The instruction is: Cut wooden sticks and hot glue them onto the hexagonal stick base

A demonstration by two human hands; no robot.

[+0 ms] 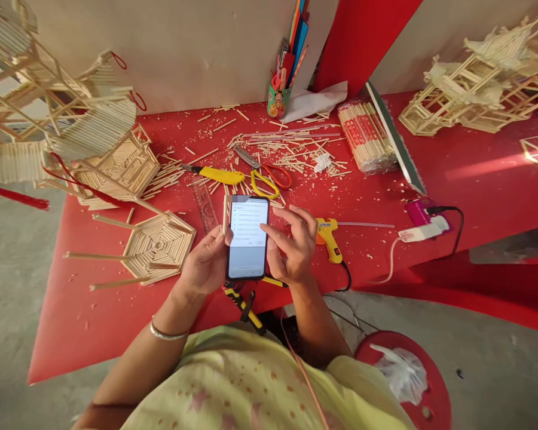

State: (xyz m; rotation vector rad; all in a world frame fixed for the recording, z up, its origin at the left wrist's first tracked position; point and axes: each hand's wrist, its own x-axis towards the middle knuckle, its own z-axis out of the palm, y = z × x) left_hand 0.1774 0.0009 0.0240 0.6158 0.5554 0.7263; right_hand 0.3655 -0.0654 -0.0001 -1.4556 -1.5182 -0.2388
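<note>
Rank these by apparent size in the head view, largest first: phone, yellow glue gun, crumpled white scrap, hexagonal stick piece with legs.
1. Hexagonal stick piece, legs included
2. Phone, though held nearer the camera
3. Yellow glue gun
4. Crumpled white scrap

Smooth and glossy, the phone's screen (246,263) looks like glass, while the wooden stick (225,216) at its left edge is pale and matt. The table (85,334) has a smooth surface with a soft sheen. To the left, the hexagonal piece (155,246) is ribbed, matt wood. Farther off, the scissors (256,165) pair metal blades with plastic handles — the ruler (204,206) is clear plastic. At far right, glossy, crinkled plastic wraps the stick bundle (366,138). Near right, the bag (403,373) is thin, crumpled plastic.
</note>
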